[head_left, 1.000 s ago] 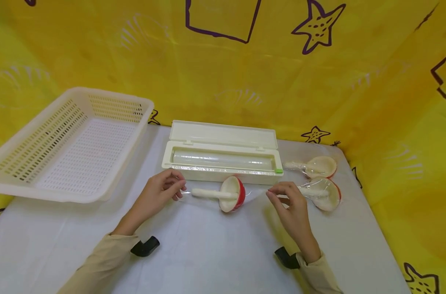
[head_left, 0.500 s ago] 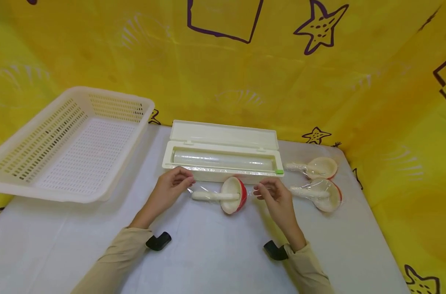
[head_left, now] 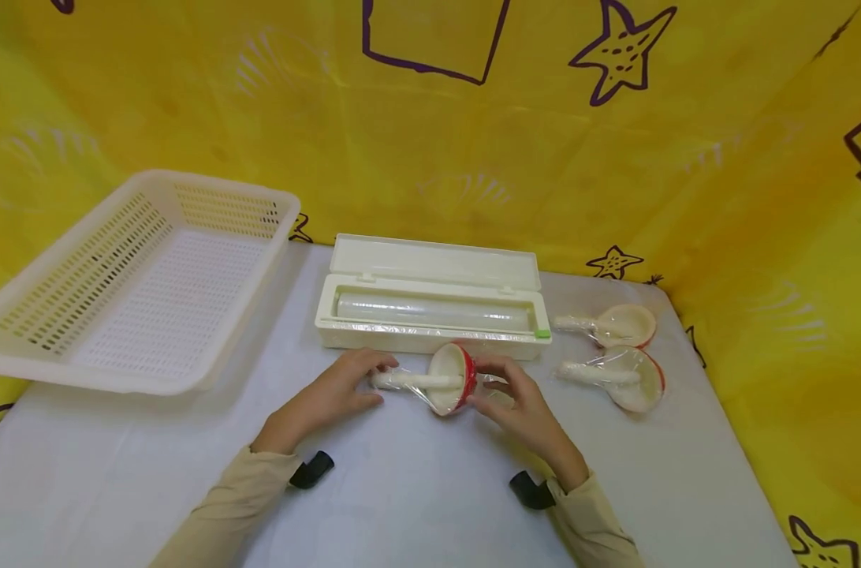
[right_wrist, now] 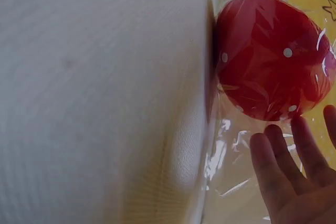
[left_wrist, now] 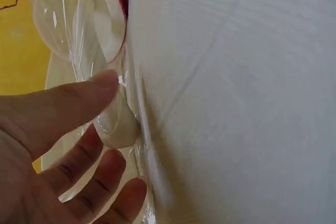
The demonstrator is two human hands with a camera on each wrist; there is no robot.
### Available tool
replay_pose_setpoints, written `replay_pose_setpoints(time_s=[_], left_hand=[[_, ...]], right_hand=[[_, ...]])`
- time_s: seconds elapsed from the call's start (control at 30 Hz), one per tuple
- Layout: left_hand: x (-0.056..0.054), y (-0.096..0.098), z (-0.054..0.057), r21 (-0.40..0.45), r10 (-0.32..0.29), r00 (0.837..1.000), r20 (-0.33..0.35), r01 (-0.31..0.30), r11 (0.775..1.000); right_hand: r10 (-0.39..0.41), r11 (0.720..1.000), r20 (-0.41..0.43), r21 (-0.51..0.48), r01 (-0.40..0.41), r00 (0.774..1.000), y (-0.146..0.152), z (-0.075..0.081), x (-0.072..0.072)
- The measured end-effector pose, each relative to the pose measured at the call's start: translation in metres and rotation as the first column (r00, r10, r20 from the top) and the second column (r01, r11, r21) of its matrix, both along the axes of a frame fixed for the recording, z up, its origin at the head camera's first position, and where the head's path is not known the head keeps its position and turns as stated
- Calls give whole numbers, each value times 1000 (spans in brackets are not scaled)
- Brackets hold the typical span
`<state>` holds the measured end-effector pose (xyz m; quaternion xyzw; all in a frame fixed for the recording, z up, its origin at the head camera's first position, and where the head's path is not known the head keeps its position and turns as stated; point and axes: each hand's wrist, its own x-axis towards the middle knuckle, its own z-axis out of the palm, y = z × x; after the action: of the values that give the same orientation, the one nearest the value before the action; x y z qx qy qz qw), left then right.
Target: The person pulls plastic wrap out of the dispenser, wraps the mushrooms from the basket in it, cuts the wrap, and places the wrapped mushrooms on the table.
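Observation:
A toy mushroom (head_left: 448, 380) with a red, white-dotted cap and a cream stem lies on its side on the white table. Clear plastic film (right_wrist: 231, 163) covers it and spreads past the cap. At the stem's end is my left hand (head_left: 331, 398); in the left wrist view its thumb (left_wrist: 79, 100) lies across the film-covered stem, fingers apart below. My right hand (head_left: 519, 402) is at the cap, its fingertips close to or touching the film-covered red side. Whether either hand presses firmly is hard to tell.
Behind the mushroom stands an open cream box (head_left: 430, 341) holding a film roll (head_left: 434, 310). Two film-wrapped toy mushrooms (head_left: 632, 379) lie at the right. A white perforated basket (head_left: 210, 371) sits at the left, and a yellow patterned cloth (head_left: 430, 126) hangs behind.
Both hands have come inward to the mushroom, from holding the film out at either side. The film now lies closer around the stem and cap; the mushroom has hardly moved.

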<state>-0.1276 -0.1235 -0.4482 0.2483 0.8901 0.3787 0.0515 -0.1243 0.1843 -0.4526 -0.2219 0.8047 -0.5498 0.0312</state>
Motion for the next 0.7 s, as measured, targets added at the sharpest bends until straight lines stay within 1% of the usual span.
replay_pose_setpoints(time_s=[0.1, 0.17, 0.23, 0.33, 0.43, 0.53, 0.63, 0.7], left_hand=[[4, 4, 2, -99, 24, 999, -21, -26, 995], [6, 7, 3, -146, 36, 998, -52, -43, 988], [7, 9, 4, -171, 42, 995, -93, -57, 984], [8, 10, 5, -193, 23, 985, -171, -56, 980], [10, 9, 7, -208, -12, 977, -212, -33, 978], [12, 7, 11, -209, -48, 976, -213, 2, 978], [13, 5, 17, -198, -78, 976, -204, 36, 980], [14, 5, 21, -196, -96, 974, -205, 55, 979]], right_hand=[[74, 996, -38, 54, -72, 997, -2, -2, 1], [108, 991, -64, 85, -103, 992, -3, -2, 1], [124, 987, -81, 111, -115, 989, -5, -2, 2], [138, 982, -113, 143, -122, 984, -8, -2, 2], [148, 977, -165, 178, -118, 975, -11, -1, 3], [157, 969, -240, 227, -102, 958, -13, 0, 5], [150, 959, -319, 277, -59, 936, -14, 1, 6], [126, 955, -367, 296, -13, 922, -15, 1, 7]])
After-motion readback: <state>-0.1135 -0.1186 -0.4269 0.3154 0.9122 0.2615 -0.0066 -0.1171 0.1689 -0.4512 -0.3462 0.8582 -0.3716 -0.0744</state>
